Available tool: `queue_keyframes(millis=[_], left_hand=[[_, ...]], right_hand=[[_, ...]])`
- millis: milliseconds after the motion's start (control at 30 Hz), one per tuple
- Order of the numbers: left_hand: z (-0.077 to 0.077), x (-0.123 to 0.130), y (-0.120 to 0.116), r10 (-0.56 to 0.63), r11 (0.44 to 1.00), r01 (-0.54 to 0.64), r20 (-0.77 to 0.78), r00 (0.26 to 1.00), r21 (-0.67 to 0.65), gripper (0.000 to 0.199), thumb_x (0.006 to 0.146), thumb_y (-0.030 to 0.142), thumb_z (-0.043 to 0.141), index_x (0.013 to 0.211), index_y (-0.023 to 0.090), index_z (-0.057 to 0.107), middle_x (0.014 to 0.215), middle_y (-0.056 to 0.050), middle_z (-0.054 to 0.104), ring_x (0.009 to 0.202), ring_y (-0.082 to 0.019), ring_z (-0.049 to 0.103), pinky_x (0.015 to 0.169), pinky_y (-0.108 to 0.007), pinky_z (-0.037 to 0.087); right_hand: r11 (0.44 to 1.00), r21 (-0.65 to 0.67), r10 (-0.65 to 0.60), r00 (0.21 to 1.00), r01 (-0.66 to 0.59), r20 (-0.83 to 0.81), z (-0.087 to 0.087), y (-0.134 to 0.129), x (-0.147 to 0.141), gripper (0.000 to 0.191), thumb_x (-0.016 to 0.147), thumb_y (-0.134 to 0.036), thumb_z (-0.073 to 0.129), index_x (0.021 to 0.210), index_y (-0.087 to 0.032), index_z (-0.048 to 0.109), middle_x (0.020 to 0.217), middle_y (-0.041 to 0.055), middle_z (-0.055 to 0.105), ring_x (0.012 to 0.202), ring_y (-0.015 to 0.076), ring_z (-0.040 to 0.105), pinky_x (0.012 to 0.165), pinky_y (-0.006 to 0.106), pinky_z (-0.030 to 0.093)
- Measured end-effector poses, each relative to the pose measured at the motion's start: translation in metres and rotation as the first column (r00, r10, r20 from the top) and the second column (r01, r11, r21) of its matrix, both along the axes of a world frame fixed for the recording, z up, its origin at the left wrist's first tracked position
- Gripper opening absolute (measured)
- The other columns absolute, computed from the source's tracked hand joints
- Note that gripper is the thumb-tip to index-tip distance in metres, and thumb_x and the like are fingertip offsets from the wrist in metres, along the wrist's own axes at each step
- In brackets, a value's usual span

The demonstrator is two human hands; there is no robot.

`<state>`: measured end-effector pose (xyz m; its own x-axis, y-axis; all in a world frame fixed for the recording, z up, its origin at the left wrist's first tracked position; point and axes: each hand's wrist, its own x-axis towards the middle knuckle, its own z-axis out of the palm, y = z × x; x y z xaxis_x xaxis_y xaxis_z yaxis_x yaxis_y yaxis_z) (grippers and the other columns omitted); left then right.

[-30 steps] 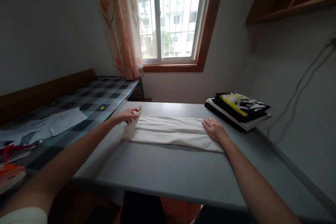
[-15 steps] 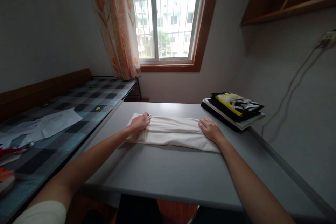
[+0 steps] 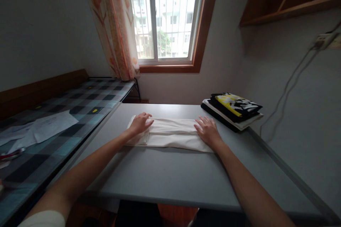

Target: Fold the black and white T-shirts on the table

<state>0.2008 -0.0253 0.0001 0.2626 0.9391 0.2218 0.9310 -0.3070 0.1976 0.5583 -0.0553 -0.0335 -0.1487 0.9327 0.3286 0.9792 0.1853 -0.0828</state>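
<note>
In the head view, a folded white cloth (image 3: 173, 131) lay across the middle of the grey desk (image 3: 170, 173). The left hand (image 3: 140, 123) rested on its nine-o'clock end, fingers loosely parted; the right hand (image 3: 207, 130) lay spread over its three-o'clock end. A stack of folded clothes (image 3: 231, 110) sat at two o'clock from the cloth, and papers (image 3: 45, 127) lay at nine o'clock on the checked bed (image 3: 112, 90).
</note>
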Motion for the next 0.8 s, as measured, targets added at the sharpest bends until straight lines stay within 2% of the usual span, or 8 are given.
queue_keyframes(millis=[167, 300, 600, 733, 800], left_hand=[[-0.025, 0.006, -0.011, -0.005, 1.000, 0.006, -0.100, 0.995, 0.004, 0.059, 0.087, 0.059, 0.048, 0.136, 0.026, 0.052, 0.143, -0.011, 0.050, 0.134, -0.032, 0.040, 0.111, -0.048, 0.027], [-0.036, 0.008, -0.009, 0.029, 0.999, -0.033, -0.136, 0.990, -0.021, 0.061, 0.090, 0.059, 0.040, 0.143, 0.028, 0.045, 0.152, -0.009, 0.040, 0.142, -0.031, 0.029, 0.115, -0.051, 0.019], [-0.035, 0.016, 0.018, 0.060, 0.998, -0.061, -0.107, 0.992, -0.003, 0.056, 0.091, 0.056, 0.041, 0.139, 0.029, 0.048, 0.152, -0.008, 0.041, 0.142, -0.032, 0.030, 0.114, -0.053, 0.019], [-0.034, 0.017, 0.016, 0.073, 0.991, -0.064, -0.066, 0.995, 0.118, 0.051, 0.089, 0.047, 0.048, 0.135, 0.024, 0.052, 0.144, -0.011, 0.048, 0.136, -0.031, 0.038, 0.112, -0.049, 0.023], [-0.031, 0.019, 0.010, 0.100, 0.978, -0.089, -0.048, 0.994, 0.191, 0.047, 0.087, 0.043, 0.051, 0.130, 0.023, 0.055, 0.134, -0.012, 0.056, 0.127, -0.030, 0.046, 0.108, -0.047, 0.029]], right_hand=[[0.988, -0.122, 0.098, 0.995, -0.098, -0.010, -0.006, -0.006, -0.032, 0.056, 0.099, -0.050, 0.027, 0.144, -0.023, 0.047, 0.154, 0.0113, 0.035, 0.143, 0.0313, 0.027, 0.114, 0.050, 0.020], [0.980, -0.160, 0.120, 0.993, -0.116, 0.019, -0.012, 0.003, -0.033, 0.057, 0.098, -0.053, 0.027, 0.144, -0.025, 0.048, 0.154, 0.0108, 0.037, 0.142, 0.0315, 0.029, 0.114, 0.049, 0.021], [0.977, -0.170, 0.129, 0.992, -0.130, -0.014, -0.008, 0.043, -0.025, 0.055, 0.097, -0.051, 0.032, 0.142, -0.025, 0.050, 0.153, 0.0090, 0.039, 0.140, 0.0294, 0.033, 0.113, 0.046, 0.025], [0.992, -0.076, 0.095, 0.994, -0.100, -0.059, -0.007, 0.040, -0.025, 0.049, 0.099, -0.044, 0.033, 0.134, -0.020, 0.058, 0.143, 0.0102, 0.051, 0.132, 0.0257, 0.043, 0.110, 0.040, 0.029], [1.000, -0.005, 0.012, 0.997, -0.012, -0.077, -0.004, 0.034, -0.022, 0.046, 0.098, -0.040, 0.035, 0.133, -0.019, 0.057, 0.136, 0.0109, 0.057, 0.124, 0.0248, 0.049, 0.105, 0.038, 0.033]])
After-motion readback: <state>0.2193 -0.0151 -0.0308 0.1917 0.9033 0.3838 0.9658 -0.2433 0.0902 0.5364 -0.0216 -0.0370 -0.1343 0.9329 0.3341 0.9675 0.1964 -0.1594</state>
